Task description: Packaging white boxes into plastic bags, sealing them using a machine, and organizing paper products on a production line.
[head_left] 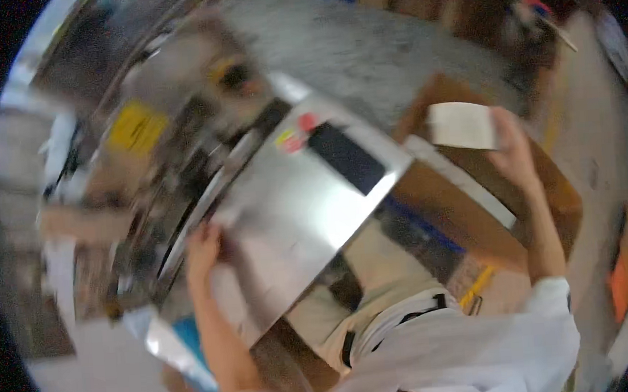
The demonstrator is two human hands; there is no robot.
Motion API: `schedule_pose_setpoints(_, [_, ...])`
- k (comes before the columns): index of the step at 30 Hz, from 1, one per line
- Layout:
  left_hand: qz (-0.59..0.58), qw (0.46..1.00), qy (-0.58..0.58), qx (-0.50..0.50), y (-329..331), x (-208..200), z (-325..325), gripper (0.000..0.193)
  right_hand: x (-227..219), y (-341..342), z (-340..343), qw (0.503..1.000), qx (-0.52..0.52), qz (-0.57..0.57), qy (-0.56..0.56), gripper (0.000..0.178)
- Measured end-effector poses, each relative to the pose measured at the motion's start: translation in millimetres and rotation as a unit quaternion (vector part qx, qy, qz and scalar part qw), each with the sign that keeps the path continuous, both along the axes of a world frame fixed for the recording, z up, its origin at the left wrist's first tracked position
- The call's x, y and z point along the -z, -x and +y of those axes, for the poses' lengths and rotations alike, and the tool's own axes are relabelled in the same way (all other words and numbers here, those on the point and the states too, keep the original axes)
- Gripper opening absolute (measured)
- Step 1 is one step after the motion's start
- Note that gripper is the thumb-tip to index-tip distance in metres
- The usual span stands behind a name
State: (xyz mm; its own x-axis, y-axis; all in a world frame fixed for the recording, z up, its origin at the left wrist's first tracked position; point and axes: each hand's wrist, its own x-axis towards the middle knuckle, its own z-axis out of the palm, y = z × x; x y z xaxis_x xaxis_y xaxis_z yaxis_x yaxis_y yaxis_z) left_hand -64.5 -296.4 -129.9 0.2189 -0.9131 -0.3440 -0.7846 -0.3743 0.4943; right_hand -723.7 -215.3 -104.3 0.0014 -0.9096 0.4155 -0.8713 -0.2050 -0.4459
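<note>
In my right hand (512, 149) is a white block-like piece (462, 126) with a slightly curved top edge. I grip it at its right end, above an open cardboard box (555, 204). My left hand (205, 247) is at the left edge of a shiny metal worktop (280, 227), close beside a machine (200, 131). Motion smears its fingers, so I cannot make out their pose or anything between them. A dark rectangular pad (346, 157) and red and yellow stickers (292, 141) are on the worktop's far right part.
A long pale strip (462, 178) lies along the box's near left edge. The machine carries a yellow label (137, 128). Blue and white wrapping (182, 343) is beside my left forearm. At the far right is something orange (619, 284). Grey floor (303, 36) stretches beyond the worktop.
</note>
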Motion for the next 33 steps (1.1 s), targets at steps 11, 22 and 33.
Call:
schedule_pose_setpoints(11, [-0.097,0.994,0.047,0.012,-71.1,10.3,19.5,0.05,45.9,14.8,-15.1,0.987,0.001,-0.154,-0.056,0.076])
schedule_pose_setpoints(22, [-0.192,0.95,0.231,0.084,120.0,14.2,121.6,0.048,264.8,47.4,-118.0,0.822,-0.083,0.035,-0.562,0.067])
schedule_pose_setpoints(33, [-0.179,0.957,0.209,0.09,128.4,14.2,112.7,0.049,380.4,18.0,-155.9,0.714,-0.103,-0.057,-0.69,0.095])
